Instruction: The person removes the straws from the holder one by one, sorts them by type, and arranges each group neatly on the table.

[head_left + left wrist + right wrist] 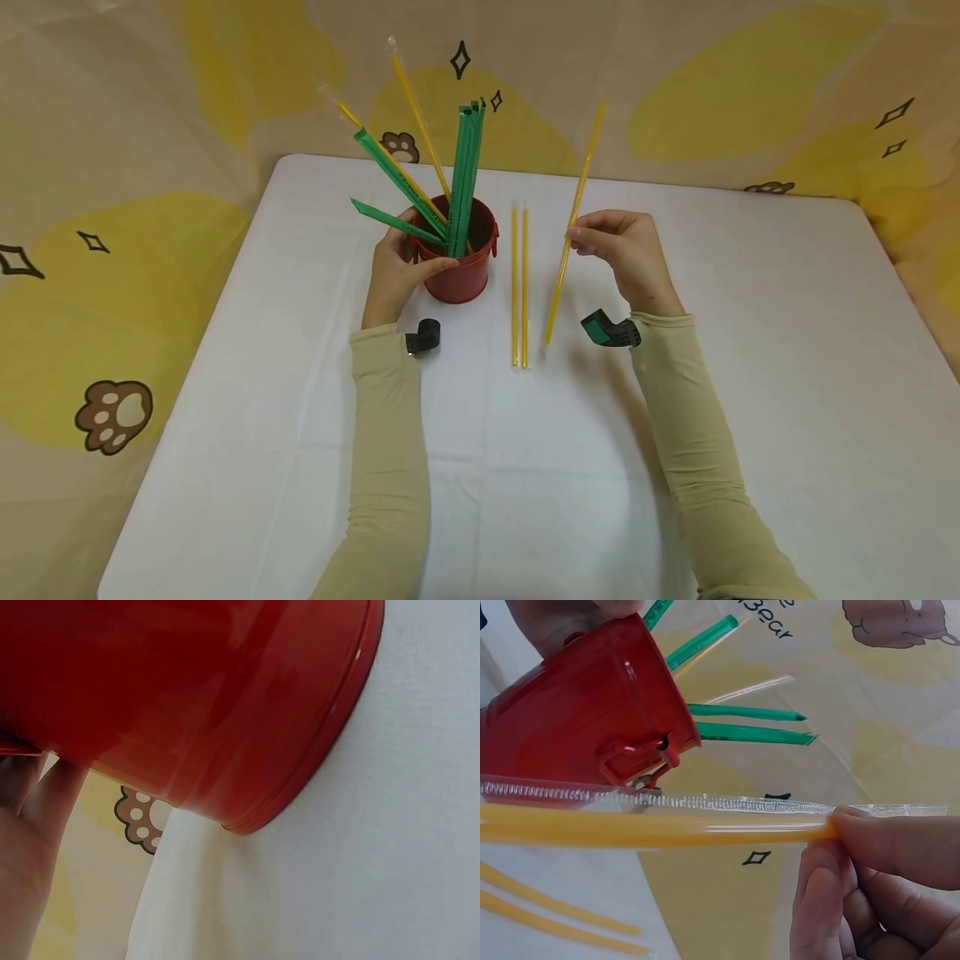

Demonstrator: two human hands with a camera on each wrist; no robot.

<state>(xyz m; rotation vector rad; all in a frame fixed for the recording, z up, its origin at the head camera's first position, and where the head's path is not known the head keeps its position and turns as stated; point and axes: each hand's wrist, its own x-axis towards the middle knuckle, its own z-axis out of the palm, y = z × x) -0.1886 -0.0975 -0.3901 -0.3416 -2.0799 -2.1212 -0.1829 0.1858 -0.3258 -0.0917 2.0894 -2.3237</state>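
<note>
A small red metal bucket stands upright on the table. My left hand grips its left side, thumb along the near rim and fingers round the back. Several green paper-wrapped sticks and two yellow straws in clear film lean inside the bucket. To the right, my right hand pinches a yellow straw between thumb and fingers, raised and slanting. The right wrist view shows this straw in its clear wrapper, pinched near one end. Two more wrapped yellow straws lie side by side between bucket and right hand.
White cloth covers the table. Behind it and at the left hangs a yellow-and-cream patterned cloth with paw prints. A small dark camera sits at the left wrist, another at the right.
</note>
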